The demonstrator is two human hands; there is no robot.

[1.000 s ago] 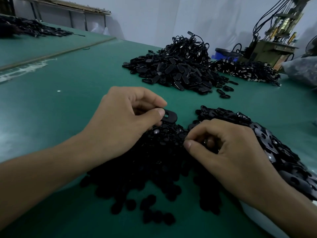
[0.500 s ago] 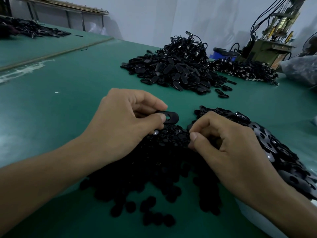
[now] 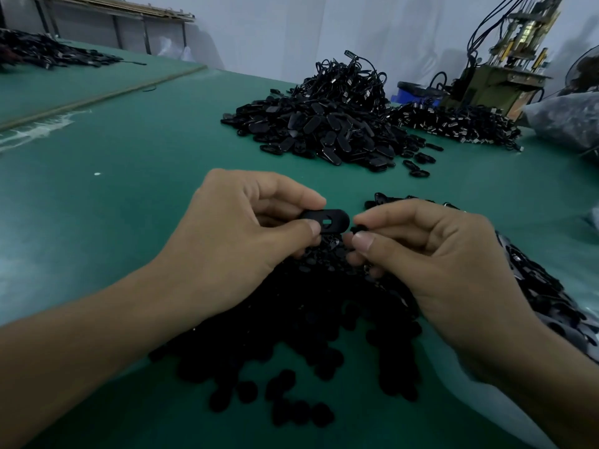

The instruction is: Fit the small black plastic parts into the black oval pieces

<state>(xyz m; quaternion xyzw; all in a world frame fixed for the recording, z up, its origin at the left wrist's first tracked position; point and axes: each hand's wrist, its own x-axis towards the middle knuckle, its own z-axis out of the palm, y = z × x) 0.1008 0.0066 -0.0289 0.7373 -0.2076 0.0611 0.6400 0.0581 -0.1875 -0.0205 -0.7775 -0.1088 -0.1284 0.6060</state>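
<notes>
My left hand (image 3: 240,241) pinches a black oval piece (image 3: 330,219) between thumb and fingers, its hole facing up. Just to its right, my right hand (image 3: 431,264) pinches a small black plastic part (image 3: 359,228) at thumb and forefinger tips, a short gap from the oval's end. Both hands hover above a heap of small black parts (image 3: 308,335) on the green table. A second heap of black oval pieces (image 3: 534,286) lies to the right, partly behind my right hand.
A big pile of black oval pieces (image 3: 324,131) sits at the table's far middle, with another dark pile (image 3: 460,123) beyond it. A machine with cables (image 3: 505,69) stands at the back right. Green table surface (image 3: 113,189) stretches left.
My right hand rose out of the heap with a small part and moved left toward the oval piece. My left hand lifted the oval piece slightly.
</notes>
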